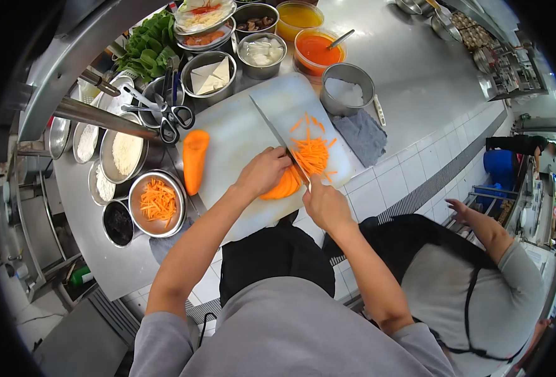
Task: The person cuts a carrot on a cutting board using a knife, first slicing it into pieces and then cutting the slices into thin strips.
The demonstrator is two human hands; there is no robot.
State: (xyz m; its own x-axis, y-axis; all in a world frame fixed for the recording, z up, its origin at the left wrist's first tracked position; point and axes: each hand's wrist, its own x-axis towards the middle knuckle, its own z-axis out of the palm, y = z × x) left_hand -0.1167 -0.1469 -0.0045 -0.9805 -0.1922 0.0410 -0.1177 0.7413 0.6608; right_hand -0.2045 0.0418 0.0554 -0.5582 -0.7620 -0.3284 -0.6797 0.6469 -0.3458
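Observation:
My right hand (327, 206) is closed round the handle of a kitchen knife (269, 120), its long blade lying diagonally across a white cutting board (234, 135). Beside the blade, my left hand (265, 171) presses down with bent fingers on overlapping carrot slices (283, 188). Thin carrot strips (312, 155) lie in a loose pile on the blade's other side. A large peeled carrot piece (194, 162) rests at the board's left edge. Further left, a metal bowl (182, 217) holds more carrot strips.
Several metal bowls line the left and back, one with white blocks (210, 78). Scissors (176, 119) hang over a pot. An orange-red sauce tub (316, 53) and a grey cloth (361, 135) sit beyond the board. Another person (460, 283) stands close on my right.

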